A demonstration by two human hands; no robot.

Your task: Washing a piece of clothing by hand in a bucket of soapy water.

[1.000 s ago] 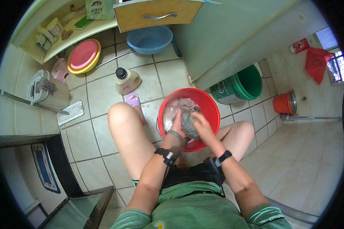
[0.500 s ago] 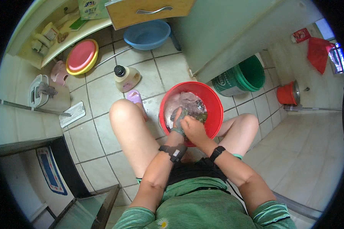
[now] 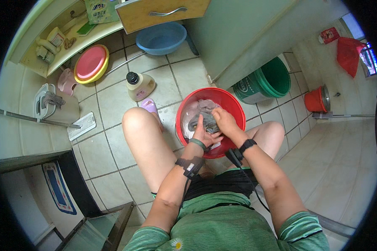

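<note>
Grey cloth (image 3: pixel 208 120) lies inside the red bucket (image 3: pixel 227 98). The right hand (image 3: pixel 225 122) seems to pinch its far right part in a curled grip; the left hand (image 3: pixel 202 135) sits at its near side, fingers spread. Rubbing looks underway; another rub calls for closing the left.

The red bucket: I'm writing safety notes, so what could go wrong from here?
The grey cloth looks wet and might slip, since the left hand has its fingers spread.
The black device with a cable sits close to the near rim of the red bucket, so a splash could reach it.
The bottle stands right by the purple slipper; a foot shift may tip it.
</note>
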